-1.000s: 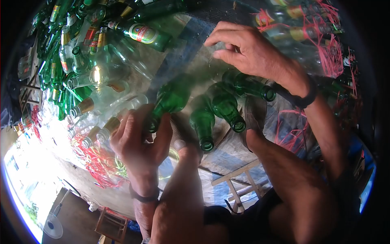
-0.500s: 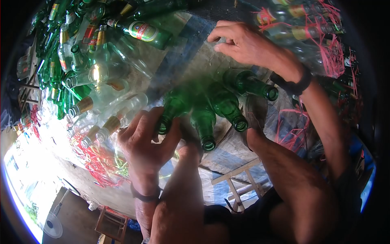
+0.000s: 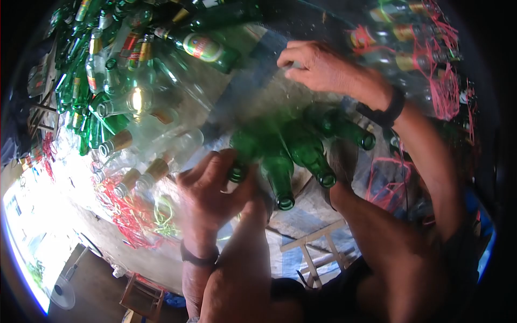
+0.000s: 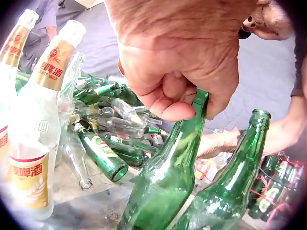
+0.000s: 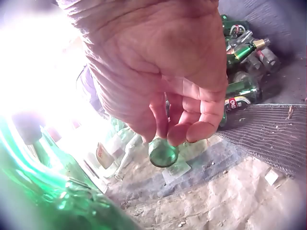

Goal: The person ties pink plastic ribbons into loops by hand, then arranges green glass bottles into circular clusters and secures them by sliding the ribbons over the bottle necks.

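My left hand (image 3: 209, 196) pinches a green glass bottle (image 4: 165, 175) at the mouth of its neck, thumb on one side and fingers on the other. Beside it stand several more green bottles (image 3: 279, 177), their necks toward me, close together between my feet. In the left wrist view a neighbouring green bottle (image 4: 225, 191) is right next to the held one. My right hand (image 3: 320, 67) hovers past these bottles, fingers curled, with a small round greenish glass piece (image 5: 163, 153) at the fingertips; I cannot tell its kind, since the fingers hide its upper part.
To the left stand clear bottles with gold neck labels (image 4: 50, 69). A big heap of green and clear bottles (image 3: 102, 59) lies beyond them. Bottles bundled with pink twine (image 3: 444, 89) lie at the right. Red twine (image 3: 129, 220) and a small wooden stool (image 3: 315, 247) are nearer me.
My left hand has moved right, bringing the bottle in against the other green bottles and less tilted. The right hand has stayed in about the same place, its fingers still curled.
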Demonstrator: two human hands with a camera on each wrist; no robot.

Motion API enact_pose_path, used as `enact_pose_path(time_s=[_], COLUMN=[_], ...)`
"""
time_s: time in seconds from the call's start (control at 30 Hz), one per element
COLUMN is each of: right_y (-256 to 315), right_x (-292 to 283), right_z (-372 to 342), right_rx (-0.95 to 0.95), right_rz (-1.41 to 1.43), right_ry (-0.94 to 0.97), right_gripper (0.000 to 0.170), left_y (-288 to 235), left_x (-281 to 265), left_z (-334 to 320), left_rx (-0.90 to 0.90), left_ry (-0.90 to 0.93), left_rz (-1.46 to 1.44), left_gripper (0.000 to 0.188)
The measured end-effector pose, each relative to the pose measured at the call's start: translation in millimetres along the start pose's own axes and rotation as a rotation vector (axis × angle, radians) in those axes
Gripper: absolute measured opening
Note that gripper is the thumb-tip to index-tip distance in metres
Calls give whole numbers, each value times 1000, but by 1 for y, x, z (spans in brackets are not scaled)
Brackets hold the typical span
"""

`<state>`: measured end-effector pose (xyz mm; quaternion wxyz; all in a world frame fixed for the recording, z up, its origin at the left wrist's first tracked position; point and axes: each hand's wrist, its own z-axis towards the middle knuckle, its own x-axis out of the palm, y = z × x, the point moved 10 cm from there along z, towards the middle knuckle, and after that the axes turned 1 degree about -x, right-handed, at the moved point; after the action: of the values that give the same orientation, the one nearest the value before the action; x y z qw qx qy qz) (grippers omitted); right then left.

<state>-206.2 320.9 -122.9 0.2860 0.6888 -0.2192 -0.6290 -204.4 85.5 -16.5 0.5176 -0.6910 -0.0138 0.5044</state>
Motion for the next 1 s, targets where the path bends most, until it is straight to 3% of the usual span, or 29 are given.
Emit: enact_pose_path(time_s=[0.2, 0.43, 0.5, 0.53, 0.77, 1.0], right_y=[-6, -18, -8, -15, -22, -31], right_x=[7, 47, 41, 54, 86, 83], right_z=[30, 78, 87, 91, 114, 112], right_rx=[57, 232, 212, 297, 231, 373], right_rz=[11, 13, -62, -17, 77, 102], right_ry=[17, 89, -79, 49, -6, 62], right_gripper=[26, 52, 52, 64, 61, 59], left_y=[-8, -1, 1, 3, 7, 14], left_x=[8, 13, 14, 15, 14, 22], left_z=[4, 3, 3, 3, 4, 4], left_rx=[-4, -6, -8, -6, -3, -23], left_ry=[69, 77, 101, 122, 135, 166], left_rz=[-30, -57, -85, -112, -155, -146], left_gripper=[29, 38, 40, 43, 48, 50])
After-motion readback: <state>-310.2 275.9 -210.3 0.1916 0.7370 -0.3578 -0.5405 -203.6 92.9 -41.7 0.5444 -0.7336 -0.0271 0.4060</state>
